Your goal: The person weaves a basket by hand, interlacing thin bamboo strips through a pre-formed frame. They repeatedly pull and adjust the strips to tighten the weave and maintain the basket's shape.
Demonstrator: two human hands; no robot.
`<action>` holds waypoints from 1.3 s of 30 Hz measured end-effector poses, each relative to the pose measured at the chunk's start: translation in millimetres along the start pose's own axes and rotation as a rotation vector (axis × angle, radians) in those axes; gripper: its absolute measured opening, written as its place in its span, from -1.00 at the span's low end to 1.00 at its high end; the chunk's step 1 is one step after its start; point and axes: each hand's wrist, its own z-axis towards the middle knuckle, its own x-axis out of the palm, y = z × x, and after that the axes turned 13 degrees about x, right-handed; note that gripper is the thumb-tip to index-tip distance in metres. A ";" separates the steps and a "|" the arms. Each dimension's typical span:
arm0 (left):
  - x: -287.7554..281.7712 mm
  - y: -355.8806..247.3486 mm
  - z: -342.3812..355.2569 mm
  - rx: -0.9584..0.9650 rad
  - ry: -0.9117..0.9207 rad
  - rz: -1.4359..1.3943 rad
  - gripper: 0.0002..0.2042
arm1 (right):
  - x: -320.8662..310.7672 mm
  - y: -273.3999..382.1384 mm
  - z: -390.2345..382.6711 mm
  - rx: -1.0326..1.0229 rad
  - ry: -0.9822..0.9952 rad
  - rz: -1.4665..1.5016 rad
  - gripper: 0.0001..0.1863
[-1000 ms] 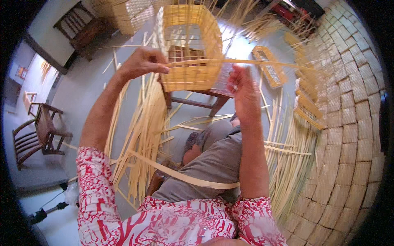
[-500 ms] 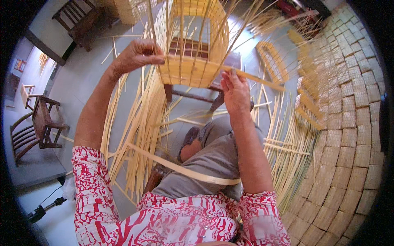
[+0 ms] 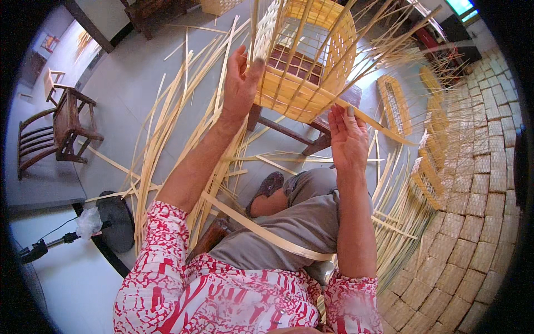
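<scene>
A partly woven yellow basket (image 3: 297, 101) of splints, probably bamboo, rests on a dark wooden stool (image 3: 289, 129) in front of me, with long upright stakes rising from it. At its near left corner is my left hand (image 3: 240, 89), fingers raised and apart, one digit touching the corner. My right hand (image 3: 349, 136) is at the near right corner, fingers straight, thumb pressing a flat yellow strip (image 3: 386, 129). The strip's free end juts out to the right past the hand. Another pale strip (image 3: 261, 231) lies across my lap.
Loose strips (image 3: 161, 145) litter the floor at left, and more (image 3: 397, 217) lie at right. Several woven yellow pieces (image 3: 394, 106) stand at the right beside a woven mat (image 3: 461, 222). A wooden chair (image 3: 72, 125) and a black stand (image 3: 53, 245) are at left.
My left hand has gone from a pinch at the strip and basket's left corner to raised, spread fingers there. The right hand stays by the strip. The whole view has shifted.
</scene>
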 end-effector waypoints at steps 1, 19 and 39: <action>9.7 -4.4 1.7 0.009 -0.043 -0.011 -0.32 | 0.0 0.5 -1.6 -0.003 0.005 0.001 -0.81; 5.4 4.6 -3.6 0.244 -0.115 0.289 -0.50 | 7.9 -2.1 -13.4 0.013 -0.075 -0.029 -0.82; 65.9 -67.6 -4.7 0.472 0.798 0.599 -0.91 | 20.3 -18.4 -4.6 -0.222 0.046 -0.185 -0.80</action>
